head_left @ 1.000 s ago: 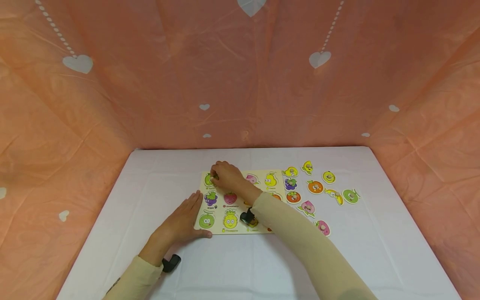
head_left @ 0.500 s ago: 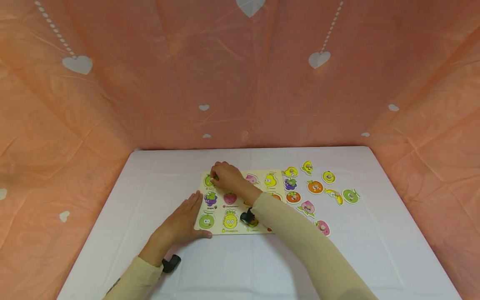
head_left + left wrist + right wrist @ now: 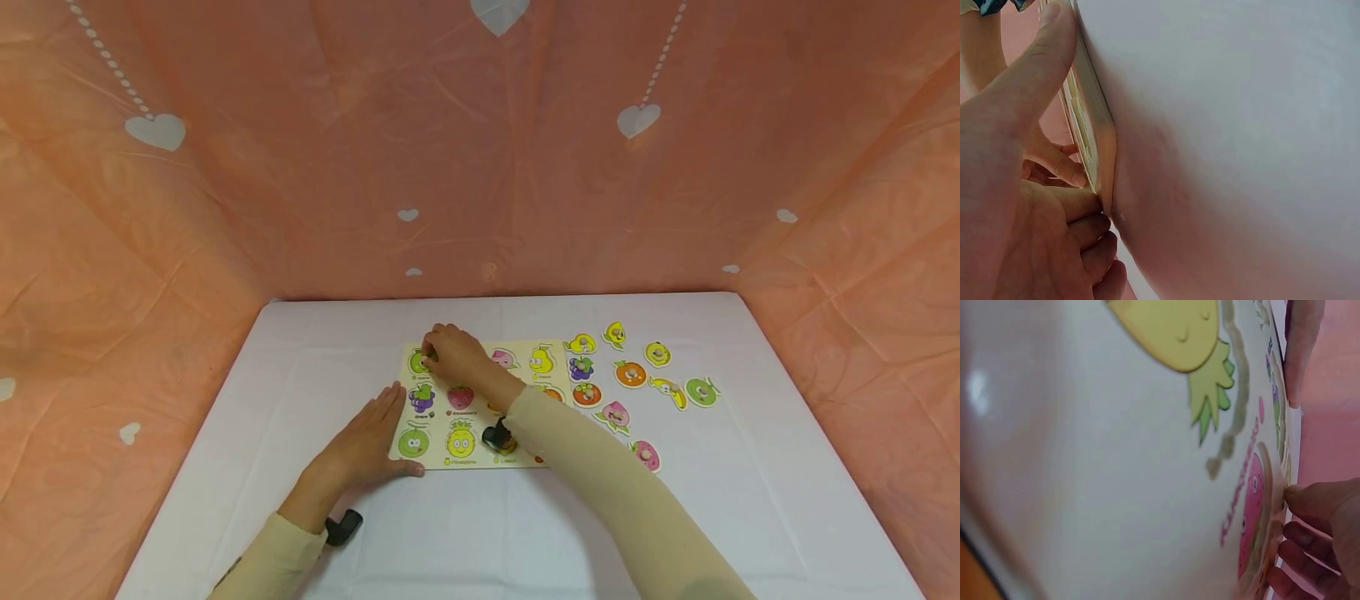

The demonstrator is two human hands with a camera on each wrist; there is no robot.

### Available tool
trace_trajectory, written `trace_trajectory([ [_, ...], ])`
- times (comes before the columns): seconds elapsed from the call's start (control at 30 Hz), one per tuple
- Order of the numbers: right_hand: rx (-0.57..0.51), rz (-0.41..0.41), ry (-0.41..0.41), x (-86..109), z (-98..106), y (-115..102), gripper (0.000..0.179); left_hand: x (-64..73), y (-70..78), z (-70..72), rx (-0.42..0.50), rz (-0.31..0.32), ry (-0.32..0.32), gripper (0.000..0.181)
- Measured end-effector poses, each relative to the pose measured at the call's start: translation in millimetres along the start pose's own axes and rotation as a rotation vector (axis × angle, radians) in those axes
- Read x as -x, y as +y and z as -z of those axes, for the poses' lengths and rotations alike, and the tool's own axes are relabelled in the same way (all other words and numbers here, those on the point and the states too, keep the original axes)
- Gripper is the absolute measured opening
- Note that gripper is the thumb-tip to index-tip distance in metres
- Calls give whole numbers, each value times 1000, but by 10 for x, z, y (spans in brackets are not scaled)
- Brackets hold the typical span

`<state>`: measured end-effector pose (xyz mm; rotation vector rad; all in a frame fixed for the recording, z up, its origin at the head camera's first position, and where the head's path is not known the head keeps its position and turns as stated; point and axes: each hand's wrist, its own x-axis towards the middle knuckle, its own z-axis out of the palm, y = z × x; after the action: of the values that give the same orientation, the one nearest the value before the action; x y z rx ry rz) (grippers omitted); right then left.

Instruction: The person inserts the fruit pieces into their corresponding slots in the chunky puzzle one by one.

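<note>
A cream fruit puzzle board (image 3: 442,421) lies on the white table, with printed fruit recesses such as a pineapple (image 3: 461,439) and a strawberry (image 3: 460,397). My left hand (image 3: 367,437) braces its near left corner: the fingers reach along the left edge, and the thumb (image 3: 1041,56) lies against the near edge. My right hand (image 3: 457,354) reaches across to the far left of the board. Its thumb and fingers pinch a green apple puzzle piece (image 3: 430,357) at the apple recess, the piece mostly hidden by the hand. The right wrist view shows the thumb (image 3: 1310,497) right at the board.
Loose knobbed fruit pieces lie right of the board, among them grapes (image 3: 581,368), an orange (image 3: 631,374), a banana (image 3: 669,393), a green melon (image 3: 702,392) and a peach (image 3: 615,415). My right forearm (image 3: 600,475) crosses the board's near right part. Peach-coloured cloth (image 3: 480,167) hangs behind.
</note>
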<state>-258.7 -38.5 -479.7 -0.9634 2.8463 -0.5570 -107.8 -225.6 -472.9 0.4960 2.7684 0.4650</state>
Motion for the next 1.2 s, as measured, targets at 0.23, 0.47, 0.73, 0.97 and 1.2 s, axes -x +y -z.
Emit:
trace_trajectory([
  [0.23,-65,-2,-9,45,19,64,22,5,2,-1,16,8,2,131],
  [0.47,-226,11,8,179,89,194,14,8,4,-10,13,8,6,131],
  [0.73,-266,-3,15,259,262,275,17,0,12,-7,11,10,6,130],
  [0.97,-260,-7,40,369,413,425,20,-10,26,-5,16,4,18,130],
  [1.2,-222,-5,97,541,558,676,21,-18,30,-24,30,15,18,131],
])
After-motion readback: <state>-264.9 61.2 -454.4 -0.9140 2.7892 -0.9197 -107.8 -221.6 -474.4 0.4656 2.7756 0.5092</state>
